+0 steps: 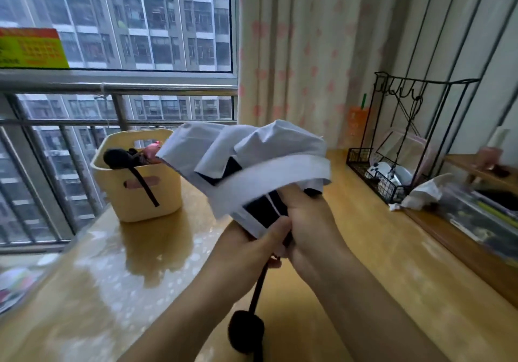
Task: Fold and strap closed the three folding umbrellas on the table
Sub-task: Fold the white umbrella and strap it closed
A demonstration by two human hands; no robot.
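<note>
A pale lilac folding umbrella (252, 154) with a black lining is held above the table, its canopy loose and bunched, pointing up and left. My left hand (252, 247) grips the canopy's lower end near the shaft. Beside it, my right hand (308, 221) grips the gathered fabric from the right. The umbrella's black handle (246, 331) and shaft hang down toward me. In the cream basket (157, 202) behind lie a black umbrella (120, 158) with a dangling strap and a pink one (152, 148), mostly hidden.
The glossy wooden table (112, 277) runs to a window railing (117, 88) on the left. A black wire rack (403, 143) with small items, a crumpled tissue (426, 190) and a lower shelf (476, 221) stand at the right. A curtain (302, 53) hangs behind.
</note>
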